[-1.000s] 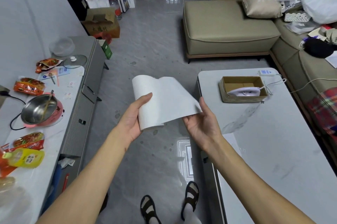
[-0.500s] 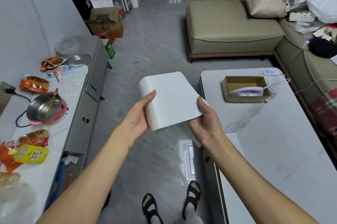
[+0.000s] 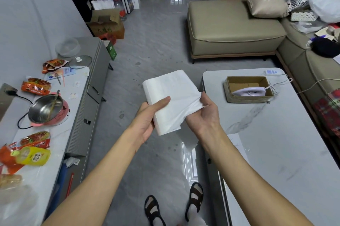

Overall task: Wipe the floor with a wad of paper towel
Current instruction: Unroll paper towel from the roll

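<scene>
We hold the paper towel [image 3: 171, 97] in mid-air at the middle of the view, above the grey floor [image 3: 150, 51] and not touching it. It is a white folded sheet, smooth along its 9 o'clock side and bunched into creases at its 3 o'clock edge.

Our left hand [image 3: 149, 120] has its grip closed on the towel's 8 o'clock corner: the thumb lies across the top face and the fingers are hidden beneath. Our right hand [image 3: 204, 115], palm turned up, grips the crumpled 3 o'clock edge, pinching it between thumb and fingers.

The floor is glossy, with a few dark spots [image 3: 137, 63] at 12 o'clock of the towel and more near 8 o'clock. Our two sandalled feet [image 3: 196, 196] stand at 6 o'clock.

At 3 o'clock lies a pale marble surface [image 3: 276, 143]. A shallow cardboard box [image 3: 244, 99] sits on its far end, with a white appliance [image 3: 248, 91] lying in it and a cord trailing off toward 3 o'clock.

At 9 o'clock runs a long surface [image 3: 73, 104] against the wall. It carries a steel pot [image 3: 46, 109] on a pink base, a glass lid [image 3: 80, 62], orange snack packets [image 3: 35, 86] and a yellow pouch [image 3: 33, 155].

A beige sofa [image 3: 233, 28] fills 1 o'clock.
</scene>
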### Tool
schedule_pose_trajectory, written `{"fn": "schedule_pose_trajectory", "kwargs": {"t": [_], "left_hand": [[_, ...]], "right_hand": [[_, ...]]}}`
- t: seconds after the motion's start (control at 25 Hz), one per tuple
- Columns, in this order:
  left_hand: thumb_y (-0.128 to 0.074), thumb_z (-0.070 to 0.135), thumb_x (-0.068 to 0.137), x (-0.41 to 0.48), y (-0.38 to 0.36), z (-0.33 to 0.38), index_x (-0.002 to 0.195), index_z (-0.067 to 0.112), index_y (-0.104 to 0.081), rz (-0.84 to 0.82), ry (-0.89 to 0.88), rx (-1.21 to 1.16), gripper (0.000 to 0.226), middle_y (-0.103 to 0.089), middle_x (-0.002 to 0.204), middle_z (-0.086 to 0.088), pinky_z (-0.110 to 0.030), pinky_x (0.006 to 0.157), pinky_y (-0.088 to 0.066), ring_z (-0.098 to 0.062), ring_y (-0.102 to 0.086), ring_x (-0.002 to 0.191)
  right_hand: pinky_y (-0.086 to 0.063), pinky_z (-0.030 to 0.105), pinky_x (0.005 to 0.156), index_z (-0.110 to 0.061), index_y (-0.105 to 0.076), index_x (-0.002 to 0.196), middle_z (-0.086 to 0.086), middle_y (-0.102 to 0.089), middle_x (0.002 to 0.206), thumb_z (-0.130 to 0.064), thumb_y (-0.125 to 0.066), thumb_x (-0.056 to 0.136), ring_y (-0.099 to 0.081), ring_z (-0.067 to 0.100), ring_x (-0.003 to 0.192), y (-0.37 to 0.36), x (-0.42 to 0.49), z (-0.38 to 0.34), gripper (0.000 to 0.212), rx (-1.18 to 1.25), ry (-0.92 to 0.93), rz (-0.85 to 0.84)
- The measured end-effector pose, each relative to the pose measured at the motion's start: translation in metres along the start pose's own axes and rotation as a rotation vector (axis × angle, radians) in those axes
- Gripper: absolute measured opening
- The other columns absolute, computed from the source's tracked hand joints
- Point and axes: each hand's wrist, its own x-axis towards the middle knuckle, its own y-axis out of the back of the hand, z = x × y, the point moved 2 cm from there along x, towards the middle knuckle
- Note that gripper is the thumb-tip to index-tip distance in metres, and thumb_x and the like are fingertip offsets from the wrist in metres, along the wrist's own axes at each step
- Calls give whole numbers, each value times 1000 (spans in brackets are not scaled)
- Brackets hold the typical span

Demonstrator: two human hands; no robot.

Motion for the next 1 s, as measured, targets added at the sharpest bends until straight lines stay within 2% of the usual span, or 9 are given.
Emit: {"fn": "schedule_pose_trajectory", "kwargs": {"t": [0.24, 0.32, 0.44, 0.52, 0.56, 0.68, 0.72, 0.88, 1.0], "left_hand": [[-74, 39, 77, -3, 3, 8, 107, 13, -70, 59, -79, 211, 40, -74, 107, -5, -34, 88, -54, -19, -70, 100], [-75, 35, 77, -2, 1, 6, 100, 14, -72, 51, -87, 304, 31, -75, 101, -4, -30, 80, -57, -18, -72, 94], [-75, 27, 77, -1, 21, 3, 94, 8, -73, 155, -46, 308, 25, -74, 95, -14, -32, 70, -58, -23, -72, 81], [-75, 29, 76, 2, 52, 5, 101, 4, -69, 257, -9, 270, 36, -72, 101, -19, -36, 75, -59, -28, -71, 85], [-76, 34, 74, 3, 64, 6, 105, 4, -68, 274, 15, 259, 43, -72, 103, -18, -37, 77, -58, -28, -70, 88], [-73, 42, 75, 22, 67, 1, 116, 8, -62, 243, 83, 207, 54, -72, 109, -12, -40, 86, -55, -26, -69, 96], [-71, 38, 78, 34, 56, -5, 120, 9, -60, 225, 87, 223, 52, -70, 112, -12, -41, 89, -53, -24, -68, 98], [-69, 18, 81, 85, -20, -41, 124, 11, -54, 81, 58, 399, 46, -68, 115, -9, -35, 85, -53, -21, -67, 98], [-69, 11, 79, 124, -87, -87, 120, 12, -55, 7, 81, 486, 43, -68, 113, -7, -30, 77, -53, -19, -67, 94]], "right_hand": [[-34, 47, 109, 1, -59, 117, 23, -61, 123, -29, -39, 101, -53, 36, 122, -9, 6, -13, 40, 12, -6, 9], [-35, 45, 109, 4, -60, 107, 25, -63, 112, -25, -37, 101, -59, 37, 110, -5, 9, -14, 37, -57, 6, 82], [-54, 30, 72, -9, -45, 76, 11, -50, 62, -21, -38, 101, -55, 22, 52, 3, 13, -58, 29, -38, 200, 268], [-48, 24, 46, -10, -43, 74, 8, -48, 55, -22, -42, 101, -47, 20, 40, 11, 7, -100, 29, -11, 280, 321], [-50, 24, 47, -7, -48, 79, 9, -54, 57, -24, -47, 100, -52, 20, 42, 18, 1, -114, 27, -36, 289, 348], [-54, 38, 90, -7, -59, 109, 11, -66, 95, -27, -60, 94, -65, 24, 87, 45, -4, -125, 24, -360, 321, 427], [-51, 42, 95, -9, -60, 112, 11, -66, 103, -25, -62, 92, -64, 25, 96, 54, -6, -125, 25, -473, 378, 460], [-50, 33, 76, -11, -63, 99, 1, -65, 89, -29, -64, 86, -61, 15, 80, 91, -21, -153, 22, -1042, 764, 654], [-40, 29, 62, -13, -52, 73, -5, -51, 67, -33, -59, 85, -48, 11, 64, 141, -35, -197, 25, -1310, 896, 809]]}}
